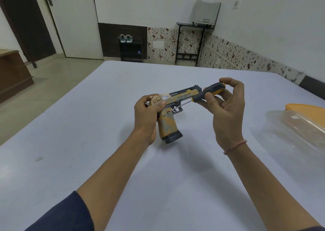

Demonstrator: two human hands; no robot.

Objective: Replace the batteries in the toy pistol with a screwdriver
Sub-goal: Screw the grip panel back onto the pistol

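At left, grips the rear of the toy pistol (175,105) in the curled left hand (146,112), over the white table (123,160), with muzzle pointing right and away and the grip hanging down toward the camera. Through the middle, aims the screwdriver (208,93) from upper right down to lower left, shaft crossing the trigger guard, tip at a small mark high on the grip, touching or just short, hard to tell. At right, pinches the black-and-yellow handle in the right hand (227,111), so likely calls for 1 screw turned along that slanted line.
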